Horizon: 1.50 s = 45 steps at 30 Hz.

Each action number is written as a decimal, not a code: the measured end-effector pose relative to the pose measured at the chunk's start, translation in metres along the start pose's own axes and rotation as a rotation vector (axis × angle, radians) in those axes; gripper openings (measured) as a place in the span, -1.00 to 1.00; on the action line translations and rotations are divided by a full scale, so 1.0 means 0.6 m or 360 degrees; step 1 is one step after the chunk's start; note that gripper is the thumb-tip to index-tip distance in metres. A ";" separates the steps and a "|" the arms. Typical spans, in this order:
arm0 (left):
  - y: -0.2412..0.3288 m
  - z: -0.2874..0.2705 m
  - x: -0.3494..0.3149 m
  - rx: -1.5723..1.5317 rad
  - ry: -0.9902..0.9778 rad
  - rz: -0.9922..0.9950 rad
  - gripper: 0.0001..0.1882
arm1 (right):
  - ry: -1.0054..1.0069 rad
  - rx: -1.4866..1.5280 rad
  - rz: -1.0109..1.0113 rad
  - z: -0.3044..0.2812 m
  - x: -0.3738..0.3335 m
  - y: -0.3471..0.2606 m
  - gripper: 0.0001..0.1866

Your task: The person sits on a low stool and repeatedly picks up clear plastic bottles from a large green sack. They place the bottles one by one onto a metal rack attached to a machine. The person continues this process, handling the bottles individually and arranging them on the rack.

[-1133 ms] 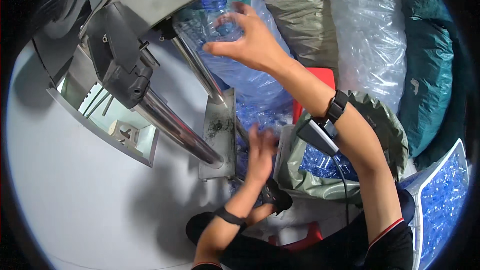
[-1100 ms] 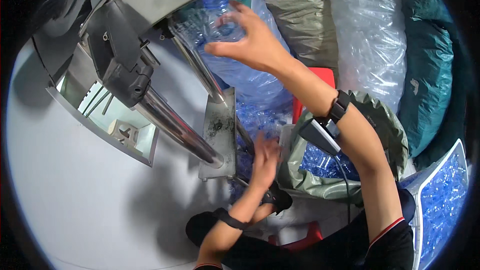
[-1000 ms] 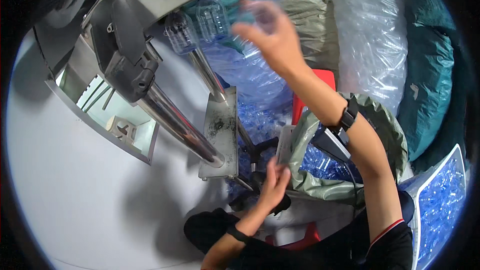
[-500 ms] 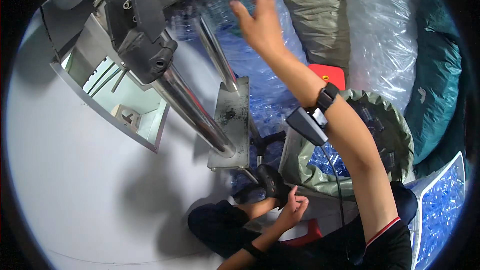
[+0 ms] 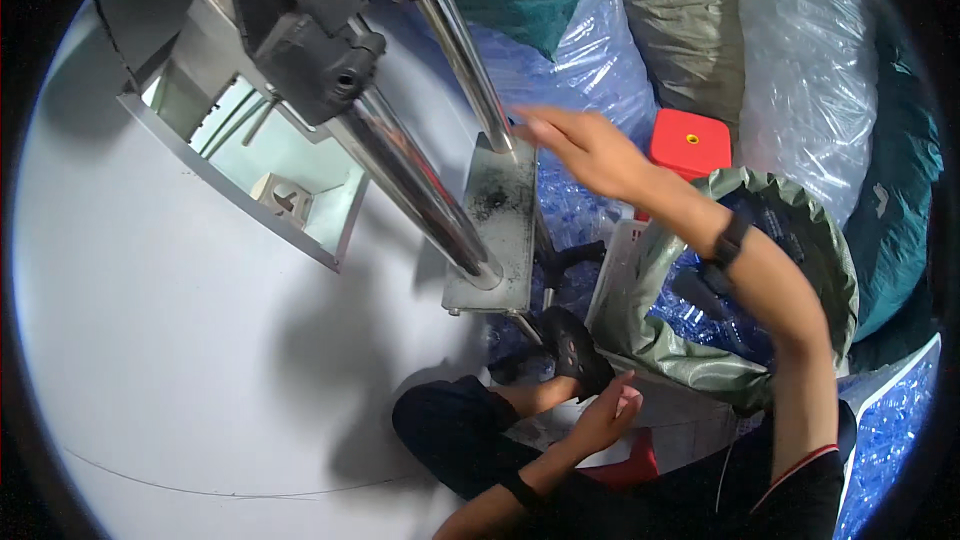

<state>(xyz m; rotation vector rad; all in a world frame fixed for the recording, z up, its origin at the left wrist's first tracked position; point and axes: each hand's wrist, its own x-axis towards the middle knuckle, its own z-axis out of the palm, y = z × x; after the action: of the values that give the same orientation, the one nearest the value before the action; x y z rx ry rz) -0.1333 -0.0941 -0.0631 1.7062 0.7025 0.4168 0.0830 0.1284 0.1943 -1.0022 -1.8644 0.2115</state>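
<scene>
My right hand (image 5: 590,148) reaches in from the right, its fingers stretched out and slightly blurred beside a steel post (image 5: 470,70). Nothing shows in it. A black band (image 5: 730,237) circles that wrist, and a blurred dark device hangs below the forearm. Low over my lap is my left hand (image 5: 605,418), fingers loosely curled, with nothing visible in them. Close by it lies my foot in a black perforated shoe (image 5: 578,350). Under my right forearm stands a bin lined with a green bag (image 5: 690,355), holding blue clear plastic pieces (image 5: 680,290) and darker ones.
Steel posts rise from a metal base plate (image 5: 505,220) at centre. A red stool (image 5: 690,140) stands behind the lined bin. Large stuffed sacks (image 5: 680,30) line the back. At lower right is a white container of blue pieces (image 5: 895,450). A lit machine opening (image 5: 290,180) is at left.
My right hand has come back from beneath the machine at the top, down and to the right. My left hand's fingers have curled in more. The whole view has shifted slightly.
</scene>
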 end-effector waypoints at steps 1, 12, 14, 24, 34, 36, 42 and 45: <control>0.011 -0.002 0.009 0.0101 0.0009 0.0136 -0.40 | -0.0073 -0.0208 -0.0122 -0.025 -0.064 0.030 -0.55; 0.128 0.086 0.287 0.0915 -0.0214 0.0777 -0.68 | -0.0659 -0.1323 0.1788 -0.203 -0.719 0.141 -0.23; 0.131 0.090 0.335 0.1169 -0.0172 0.0905 -0.64 | -0.0855 -0.1472 0.1781 -0.189 -0.763 0.125 -0.21; 0.065 0.052 0.219 0.1493 -0.0922 0.0851 -0.30 | -0.0777 -0.0424 0.1289 -0.133 -0.755 -0.017 -0.56; 0.114 0.061 0.182 0.1792 -0.0763 0.1028 -0.76 | -0.1488 -0.1411 0.1576 -0.209 -0.750 -0.124 -0.68; 0.150 0.027 0.173 0.1743 -0.0440 0.1071 -0.85 | -0.1085 -0.1583 0.1381 -0.226 -0.726 -0.129 -0.82; 0.175 -0.110 0.107 0.1745 0.0036 0.0850 -0.83 | -0.0681 -0.1561 0.0854 -0.154 -0.649 -0.142 -0.87; 0.129 -0.098 0.085 0.1723 -0.0004 0.0742 -0.77 | -0.0770 -0.1591 0.1131 -0.115 -0.662 -0.155 -0.86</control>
<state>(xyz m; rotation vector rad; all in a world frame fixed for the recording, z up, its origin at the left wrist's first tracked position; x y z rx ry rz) -0.1132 -0.0273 0.0216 2.9213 0.5404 0.3676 0.1634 -0.2341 0.0118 -2.4773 -1.9552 -0.1079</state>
